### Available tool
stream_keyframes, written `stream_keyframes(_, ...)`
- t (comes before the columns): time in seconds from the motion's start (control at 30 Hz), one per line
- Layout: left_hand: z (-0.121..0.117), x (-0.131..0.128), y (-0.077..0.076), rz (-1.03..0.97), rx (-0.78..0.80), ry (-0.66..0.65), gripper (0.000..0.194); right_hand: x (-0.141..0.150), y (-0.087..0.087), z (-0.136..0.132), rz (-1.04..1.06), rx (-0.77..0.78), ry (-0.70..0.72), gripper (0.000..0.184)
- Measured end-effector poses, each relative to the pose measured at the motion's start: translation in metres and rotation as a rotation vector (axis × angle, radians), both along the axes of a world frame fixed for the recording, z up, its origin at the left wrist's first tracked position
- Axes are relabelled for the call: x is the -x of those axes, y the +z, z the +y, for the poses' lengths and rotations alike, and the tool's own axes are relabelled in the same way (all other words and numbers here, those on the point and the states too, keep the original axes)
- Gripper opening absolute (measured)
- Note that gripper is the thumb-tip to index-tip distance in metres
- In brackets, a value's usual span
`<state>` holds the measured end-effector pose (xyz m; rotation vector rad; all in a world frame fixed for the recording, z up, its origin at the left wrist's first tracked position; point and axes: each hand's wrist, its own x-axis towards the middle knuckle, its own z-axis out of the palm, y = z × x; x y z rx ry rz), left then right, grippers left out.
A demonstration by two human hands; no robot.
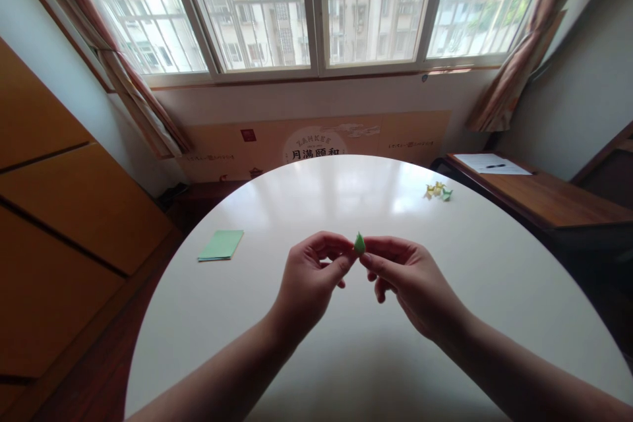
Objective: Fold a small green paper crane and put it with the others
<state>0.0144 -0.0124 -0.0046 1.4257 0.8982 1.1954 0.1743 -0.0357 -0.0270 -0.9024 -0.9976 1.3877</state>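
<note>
The left hand (309, 277) and the right hand (410, 277) meet above the glossy white, round-edged tabletop (297, 369), between its left and right curved edges. Between their fingertips is a small, pointed piece of folded green paper (359, 243), held with its tip up. The left hand pinches this piece from its left side, thumb and index finger pressed together on it; the right hand pinches it from the opposite side, its thumb at the lower part and its other fingers loosely curled below. Near the left edge of the tabletop lies a flat stack of square, light green paper sheets (221, 244), well apart from the left hand. Toward the far right edge sits a little cluster of folded yellow and green paper figures (435, 191), the green one nearest the right hand. Beyond the right edge stands a second, brown wooden surface (568, 201), bearing a white paper sheet (472, 163) with a dark, slim pen (495, 166) on it. Past the far edge, a tan printed panel (405, 138) runs along the wall beneath a wide, barred window (370, 6).
</note>
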Motion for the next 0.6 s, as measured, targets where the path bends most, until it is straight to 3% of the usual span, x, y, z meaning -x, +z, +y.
stream_keyframes(0.3,-0.0005,-0.0007,-0.0029,-0.048,-0.055,-0.054,0.019,0.0004,0.0011,0.0006,-0.005,0.013,0.069,0.023)
stream_keyframes(0.6,-0.0024,0.0056,-0.0056,0.129,-0.353,0.073,0.006,-0.0004,0.0035,-0.0024,0.015,0.046,0.057,0.021)
